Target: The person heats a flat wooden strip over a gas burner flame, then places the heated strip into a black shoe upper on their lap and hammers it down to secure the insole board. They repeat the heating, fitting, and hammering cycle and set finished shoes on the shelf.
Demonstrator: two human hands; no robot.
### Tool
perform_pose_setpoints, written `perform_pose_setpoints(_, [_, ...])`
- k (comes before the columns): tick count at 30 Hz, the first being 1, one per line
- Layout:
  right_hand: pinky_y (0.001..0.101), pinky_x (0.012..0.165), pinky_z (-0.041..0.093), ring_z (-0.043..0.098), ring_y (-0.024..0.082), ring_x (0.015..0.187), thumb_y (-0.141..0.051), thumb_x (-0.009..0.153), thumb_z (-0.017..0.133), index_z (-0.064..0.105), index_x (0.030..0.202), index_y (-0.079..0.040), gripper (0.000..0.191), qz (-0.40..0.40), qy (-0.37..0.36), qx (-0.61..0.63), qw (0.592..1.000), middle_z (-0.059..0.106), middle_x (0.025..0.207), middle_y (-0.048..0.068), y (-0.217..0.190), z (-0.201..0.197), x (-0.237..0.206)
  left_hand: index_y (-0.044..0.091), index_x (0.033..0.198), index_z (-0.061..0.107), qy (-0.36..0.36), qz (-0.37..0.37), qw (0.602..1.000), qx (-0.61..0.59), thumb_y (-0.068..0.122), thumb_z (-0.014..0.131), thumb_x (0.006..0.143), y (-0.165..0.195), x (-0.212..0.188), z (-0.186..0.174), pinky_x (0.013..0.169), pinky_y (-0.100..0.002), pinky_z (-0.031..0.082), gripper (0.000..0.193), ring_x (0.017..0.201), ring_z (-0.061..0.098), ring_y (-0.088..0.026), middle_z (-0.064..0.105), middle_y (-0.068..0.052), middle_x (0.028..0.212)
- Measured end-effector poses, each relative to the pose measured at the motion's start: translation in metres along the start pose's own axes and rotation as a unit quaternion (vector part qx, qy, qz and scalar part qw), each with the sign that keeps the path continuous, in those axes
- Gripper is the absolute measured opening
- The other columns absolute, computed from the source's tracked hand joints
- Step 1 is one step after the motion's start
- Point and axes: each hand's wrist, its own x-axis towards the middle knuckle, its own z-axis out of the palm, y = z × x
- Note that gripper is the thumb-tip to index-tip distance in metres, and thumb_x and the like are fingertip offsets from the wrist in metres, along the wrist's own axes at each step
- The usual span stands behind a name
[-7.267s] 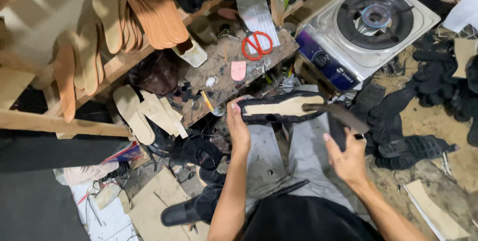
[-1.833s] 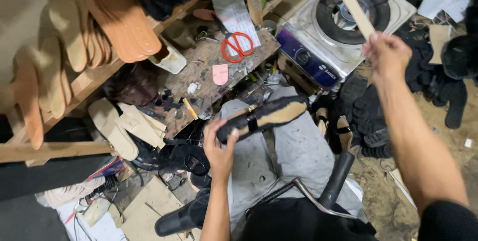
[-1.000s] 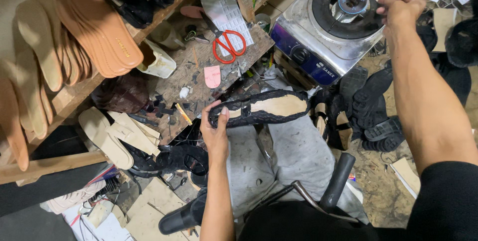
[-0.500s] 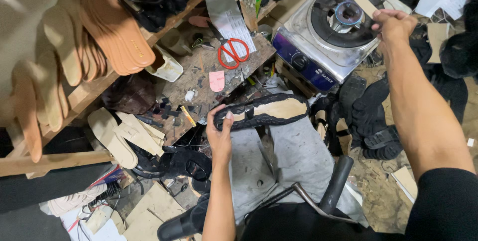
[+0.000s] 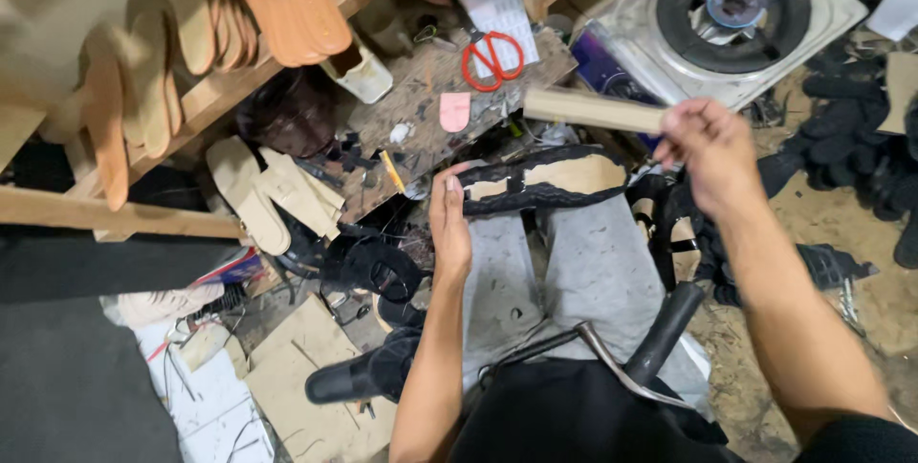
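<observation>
My left hand (image 5: 449, 229) grips the heel end of a black sandal with a tan insole (image 5: 550, 179), held level over my knees in grey trousers. My right hand (image 5: 708, 152) holds one end of a flat tan strip (image 5: 593, 110), which points left just above the sandal without touching it. Behind the strip sits a single-burner gas stove (image 5: 736, 9).
Red-handled scissors (image 5: 492, 55) and a pink scrap (image 5: 454, 111) lie on a cluttered wooden bench (image 5: 411, 138). Tan insoles (image 5: 287, 13) hang from a shelf at upper left. More soles (image 5: 268, 190) and black sandal parts (image 5: 851, 138) crowd the floor. A black metal last stand (image 5: 660, 334) rises by my right knee.
My right hand has brought the tan strip down from over the stove burner to just above the sandal. The left hand still holds the sandal in place.
</observation>
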Motion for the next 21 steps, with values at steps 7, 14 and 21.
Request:
perform_pose_setpoints(7, [0.0241,0.058,0.049,0.061,0.009,0.065,-0.007,0.097,0.069,0.068,0.107,0.000,0.012,0.040,-0.040,-0.062,0.996,0.069,0.085,0.004,0.015,0.054,-0.043,0.008,0.124,0.066,0.019,-0.070,0.994,0.083,0.039,0.034,0.112,0.007,-0.004,-0.002,0.059,-0.024,0.029,0.046,0.071,0.034,-0.009,0.045,0.002,0.086])
perform_pose_setpoints(14, [0.0219,0.054,0.045,0.059,0.007,0.062,-0.008,0.097,0.071,0.069,0.104,0.000,0.011,0.044,-0.017,-0.112,0.993,0.068,0.081,0.004,0.022,0.066,-0.042,0.009,0.123,0.061,-0.002,-0.052,0.999,0.014,0.036,0.036,0.110,0.005,-0.001,-0.001,0.065,-0.024,0.044,0.039,0.076,0.046,-0.006,0.052,0.004,0.090])
perform_pose_setpoints(21, [0.0207,0.054,0.046,0.058,0.006,0.061,-0.008,0.097,0.071,0.069,0.103,0.000,0.010,0.023,0.010,-0.111,0.994,0.070,0.082,0.003,0.027,0.071,-0.045,0.005,0.126,0.061,0.002,0.002,0.997,0.082,0.021,0.066,0.103,0.006,-0.005,0.001,0.085,-0.026,0.048,0.029,0.092,0.055,-0.009,0.062,-0.002,0.103])
